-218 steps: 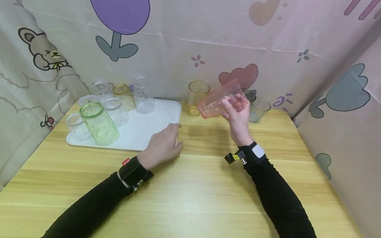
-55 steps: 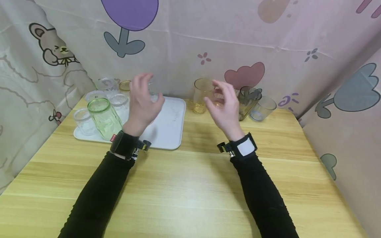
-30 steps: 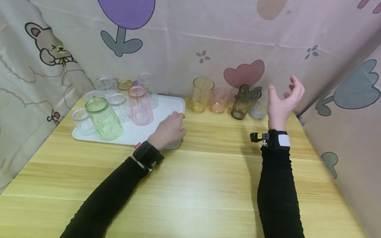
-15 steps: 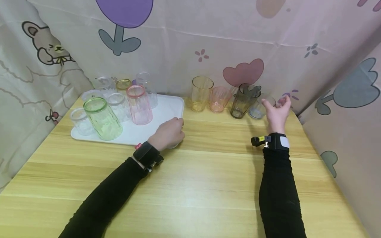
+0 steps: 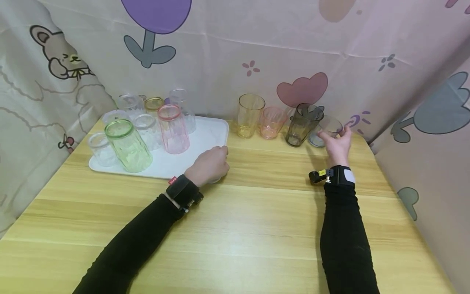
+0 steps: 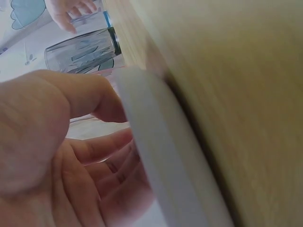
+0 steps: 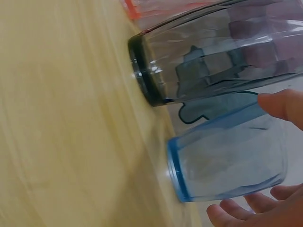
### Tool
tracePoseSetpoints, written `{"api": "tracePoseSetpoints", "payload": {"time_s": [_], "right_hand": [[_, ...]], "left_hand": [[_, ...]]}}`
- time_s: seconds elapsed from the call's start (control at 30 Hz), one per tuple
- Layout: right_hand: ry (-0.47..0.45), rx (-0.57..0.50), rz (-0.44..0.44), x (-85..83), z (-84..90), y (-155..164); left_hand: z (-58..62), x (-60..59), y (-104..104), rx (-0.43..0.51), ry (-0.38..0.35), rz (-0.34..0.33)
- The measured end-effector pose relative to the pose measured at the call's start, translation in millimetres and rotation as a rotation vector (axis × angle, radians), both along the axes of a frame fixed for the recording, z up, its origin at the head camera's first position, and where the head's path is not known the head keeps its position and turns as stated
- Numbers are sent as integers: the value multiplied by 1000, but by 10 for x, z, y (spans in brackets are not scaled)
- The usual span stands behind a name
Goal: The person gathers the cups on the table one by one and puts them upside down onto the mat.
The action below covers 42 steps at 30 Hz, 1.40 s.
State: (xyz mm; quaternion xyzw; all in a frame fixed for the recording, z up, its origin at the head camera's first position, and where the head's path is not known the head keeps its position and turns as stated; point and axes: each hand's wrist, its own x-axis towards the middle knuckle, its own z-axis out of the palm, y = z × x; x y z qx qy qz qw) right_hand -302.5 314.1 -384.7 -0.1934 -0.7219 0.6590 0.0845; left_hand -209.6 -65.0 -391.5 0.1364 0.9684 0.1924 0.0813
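My right hand [image 5: 338,148] is round the small blue-tinted drinking glass [image 7: 227,156] at the right end of a row. In the right wrist view its thumb meets one side near the rim and its fingertips lie along the other. The glass stands upright beside a taller dark grey glass [image 5: 302,126]. My left hand [image 5: 208,165] grips the right edge of a white tray [image 5: 205,134], thumb and curled fingers at the rim in the left wrist view. On the tray, a pink glass [image 5: 174,130] and a green glass [image 5: 128,147] stand upside down among several clear ones.
Left of the dark glass stand a short pink-orange glass [image 5: 272,122] and a tall amber glass [image 5: 249,116], both upright. An upturned yellow glass [image 5: 154,105] is at the tray's back. A patterned curtain [image 5: 220,49] hangs behind the wooden table [image 5: 249,228].
The pink glass, earlier in my right hand, now stands upside down on the tray. My right hand has moved right and down to the blue-tinted glass; my left hand has returned to the tray's edge.
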Motion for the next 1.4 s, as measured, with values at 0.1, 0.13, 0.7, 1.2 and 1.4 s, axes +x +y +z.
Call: {"api": "tracePoseSetpoints", "payload": {"time_s": [0.1, 0.13, 0.7, 1.2, 1.4], "right_hand": [[-5, 37, 3, -26, -39, 14], [-3, 45, 1, -35, -55, 18], [55, 35, -58, -77, -114, -13], [134, -51, -142, -8, 100, -59], [318, -156, -220, 47, 320, -128]], "left_hand": [[4, 1, 20, 4, -1, -5], [8, 3, 28, 5, -2, -6], [40, 38, 38, -28, 10, -1], [42, 46, 26, -33, 18, 2], [48, 49, 19, -33, 18, 9]]}}
